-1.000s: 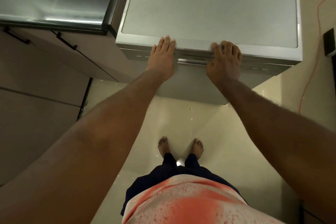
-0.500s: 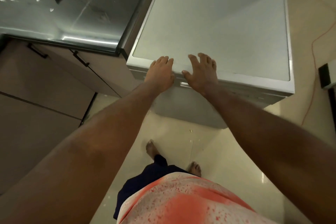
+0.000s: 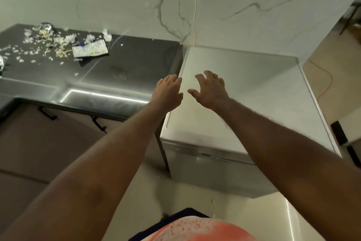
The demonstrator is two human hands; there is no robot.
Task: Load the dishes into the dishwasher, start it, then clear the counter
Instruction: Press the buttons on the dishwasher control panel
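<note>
Left hand (image 3: pixel 168 94) and right hand (image 3: pixel 210 90), both empty, are over the dishwasher (image 3: pixel 244 88). Scraps (image 3: pixel 45 39) and a wrapper (image 3: pixel 90 50) litter the table (image 3: pixel 136 59).

No legible text, wrapper (image 3: pixel 90 50) included.

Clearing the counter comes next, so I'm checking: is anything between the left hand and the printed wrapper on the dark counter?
Nothing visible does. The left hand hovers open near the right end of the counter; the wrapper lies farther left and back, with only bare counter surface between them.
</note>
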